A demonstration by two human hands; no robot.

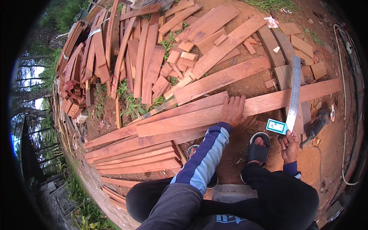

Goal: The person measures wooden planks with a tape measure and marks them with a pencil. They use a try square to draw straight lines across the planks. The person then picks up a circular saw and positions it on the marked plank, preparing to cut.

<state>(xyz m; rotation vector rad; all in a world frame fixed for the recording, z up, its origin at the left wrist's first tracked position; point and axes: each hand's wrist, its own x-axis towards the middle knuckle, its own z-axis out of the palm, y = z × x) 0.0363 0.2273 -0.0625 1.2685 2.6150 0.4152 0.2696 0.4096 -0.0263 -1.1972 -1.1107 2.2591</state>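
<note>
A long reddish plank (299, 95) lies diagonally before me, with faint pale marks across it. My left hand (233, 111) grips it around its middle, fingers curled over the upper edge. My right hand (290, 145) holds a metal try square, its teal-rimmed handle (276, 126) just above my fingers and its long silver blade (294, 90) pointing away from me, beside the plank's marked part. More planks (126, 151) are stacked under and to the left of the held one. My sandalled foot (257, 149) is just below the plank.
Loose boards and offcuts (203, 34) are heaped across the ground, with bundled boards (76, 65) at the left. A dark power tool (317, 124) with a cord lies at the right, near a pale hose (344, 153). Trees (32, 76) stand beyond the left side.
</note>
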